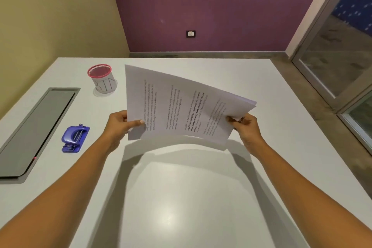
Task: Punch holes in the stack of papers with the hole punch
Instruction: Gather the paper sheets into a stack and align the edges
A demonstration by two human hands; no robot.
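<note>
We see the table point(181, 197) bare and wide in front of us, its far edge near the purple wall, its right edge falling to the floor. On the left sit a grey panel point(34, 131), the punch point(74, 138) and a bin point(103, 80), all well apart from the papers point(181, 106). We hold the papers above the table, bowed upward. Our left hand point(120, 125) pinches their left edge, thumb on top; our right hand point(245, 127) pinches the right corner. Both arms reach forward.
</note>
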